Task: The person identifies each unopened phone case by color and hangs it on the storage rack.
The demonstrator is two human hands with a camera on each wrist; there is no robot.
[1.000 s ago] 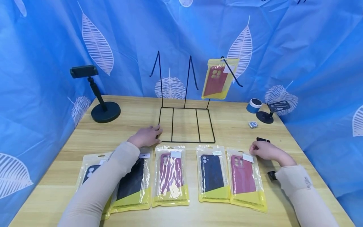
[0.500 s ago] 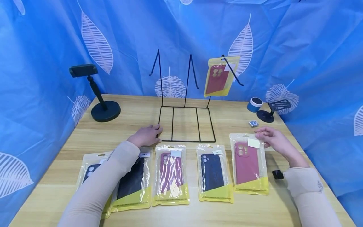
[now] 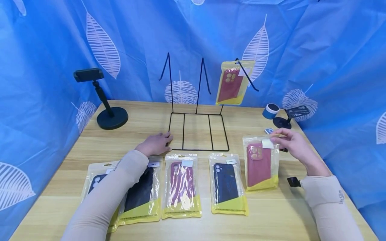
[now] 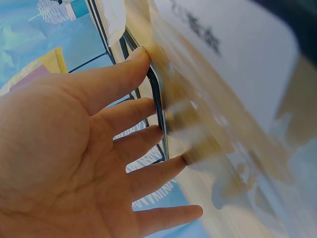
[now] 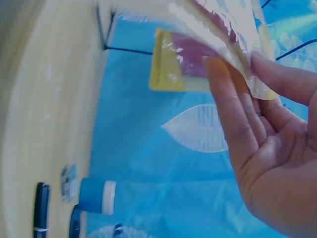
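My right hand [image 3: 276, 141] pinches the top right corner of a clear and yellow packet holding a red phone case [image 3: 260, 164]. The packet is raised at its top end, to the right of the black wire rack [image 3: 196, 131]. In the right wrist view my fingers [image 5: 233, 104] curl behind that packet [image 5: 218, 29]. My left hand [image 3: 159, 142] lies flat on the table at the rack's front left corner. Its straight fingers [image 4: 124, 79] touch the base wire [image 4: 157, 104]. A second red case packet [image 3: 230, 83] hangs from the rack's right hook.
Several packets lie in a row near the front edge: a dark blue case [image 3: 227, 184], a red one [image 3: 181, 185] and two dark ones [image 3: 141, 194] under my left sleeve. A phone stand [image 3: 106, 112] stands back left. A blue tape roll [image 3: 270, 111] and a small holder [image 3: 289, 117] stand back right.
My right hand took hold of the rightmost red case packet, lifted its top end and drew it back toward the rack. My left hand has stayed put.
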